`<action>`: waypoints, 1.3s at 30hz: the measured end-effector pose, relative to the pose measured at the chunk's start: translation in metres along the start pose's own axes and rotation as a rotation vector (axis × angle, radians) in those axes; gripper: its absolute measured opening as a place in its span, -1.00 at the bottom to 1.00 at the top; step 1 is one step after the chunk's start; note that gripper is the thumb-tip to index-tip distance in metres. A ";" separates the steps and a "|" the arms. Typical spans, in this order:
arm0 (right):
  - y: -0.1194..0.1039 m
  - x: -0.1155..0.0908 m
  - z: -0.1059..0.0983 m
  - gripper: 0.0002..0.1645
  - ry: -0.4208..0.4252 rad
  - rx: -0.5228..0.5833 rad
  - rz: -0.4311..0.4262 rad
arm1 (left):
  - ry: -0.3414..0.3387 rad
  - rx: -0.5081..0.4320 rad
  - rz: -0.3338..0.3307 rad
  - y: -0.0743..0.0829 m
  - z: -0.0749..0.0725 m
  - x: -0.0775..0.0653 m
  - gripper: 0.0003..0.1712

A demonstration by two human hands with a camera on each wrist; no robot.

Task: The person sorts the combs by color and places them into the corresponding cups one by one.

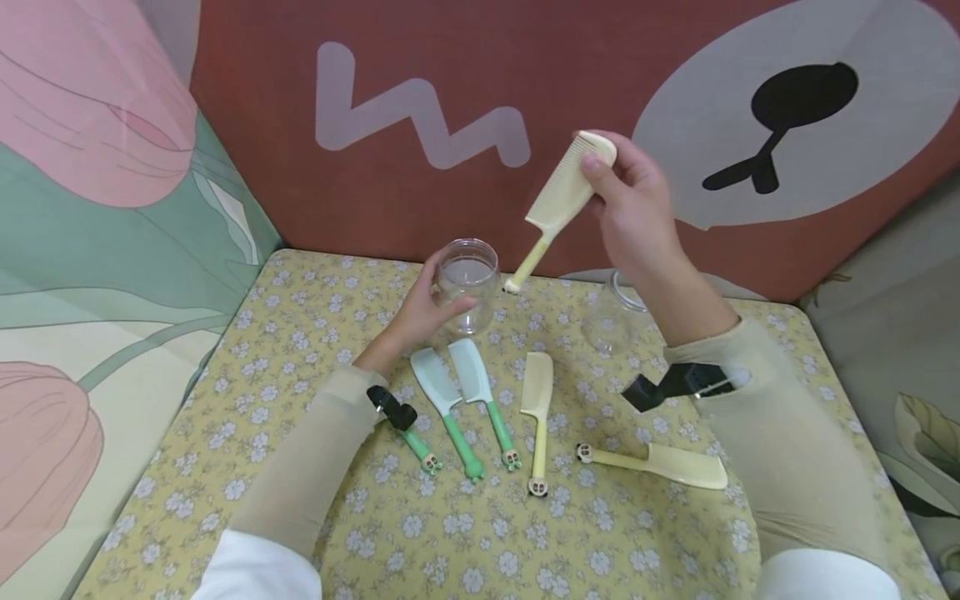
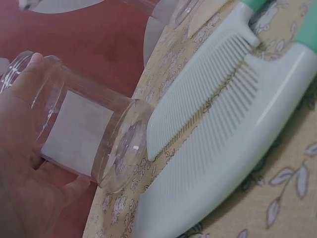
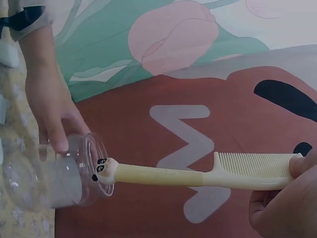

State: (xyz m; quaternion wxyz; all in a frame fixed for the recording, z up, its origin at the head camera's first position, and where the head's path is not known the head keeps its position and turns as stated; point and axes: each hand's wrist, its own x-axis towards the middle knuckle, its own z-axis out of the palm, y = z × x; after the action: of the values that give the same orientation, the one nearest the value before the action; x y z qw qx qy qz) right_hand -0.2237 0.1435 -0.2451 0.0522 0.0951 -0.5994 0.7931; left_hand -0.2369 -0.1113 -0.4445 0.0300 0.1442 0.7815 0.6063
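My left hand grips a clear plastic jar with a white label, fingers and thumb curled round its side. The jar stands upright on the table, its mouth open at the top. Raised to the right of it, my right hand pinches a cream-yellow comb by the toothed end. Its yellow handle slants down to the left, and the animal-face tip is near the jar's rim. In the head view the tip appears just right of the jar, apart from it.
Pale comb and pale comb have green handles; another green handle shows beside the left wrist. Yellow comb and yellow comb lie rightward. A second clear jar is partly behind the right forearm. A printed wall backs the flowered table.
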 end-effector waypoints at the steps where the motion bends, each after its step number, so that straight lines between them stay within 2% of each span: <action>1: 0.001 0.004 0.004 -0.68 0.006 0.001 -0.005 | 0.000 0.001 0.004 -0.004 0.001 0.002 0.10; 5: 0.006 0.020 0.022 -0.70 0.033 0.011 0.012 | 0.000 0.014 0.023 -0.013 0.000 0.004 0.10; 8: 0.013 0.033 0.035 -0.68 0.038 -0.032 0.039 | -0.002 0.022 0.036 -0.013 -0.002 0.003 0.08; 13: 0.032 0.052 0.047 -0.65 -0.065 -0.136 0.056 | 0.011 0.043 0.019 -0.012 -0.003 -0.001 0.09; 16: 0.048 0.062 0.046 -0.64 -0.135 -0.144 0.069 | 0.019 0.053 0.016 -0.012 -0.004 -0.001 0.10; 18: 0.060 0.066 0.043 -0.62 -0.150 -0.138 0.094 | 0.024 0.058 0.024 -0.011 -0.004 -0.001 0.10; 23: 0.092 0.065 0.041 -0.59 -0.187 -0.194 0.157 | 0.019 0.048 0.040 -0.011 -0.003 0.000 0.09; 28: 0.116 0.057 0.045 -0.60 -0.281 -0.285 0.185 | 0.014 0.033 0.052 -0.011 0.000 0.000 0.08; 33: 0.127 0.052 0.049 -0.65 -0.333 -0.405 0.166 | 0.004 0.044 0.043 -0.010 0.002 0.000 0.07; 39: 0.130 0.047 0.053 -0.69 -0.427 -0.575 0.116 | -0.003 0.043 0.029 -0.009 0.001 0.000 0.08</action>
State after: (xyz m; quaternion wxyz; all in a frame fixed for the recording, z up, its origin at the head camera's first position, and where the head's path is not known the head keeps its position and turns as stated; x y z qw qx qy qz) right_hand -0.2901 0.0549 -0.3431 -0.0949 0.2059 -0.7997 0.5560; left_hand -0.2379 -0.1121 -0.4538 0.0194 0.1571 0.7921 0.5895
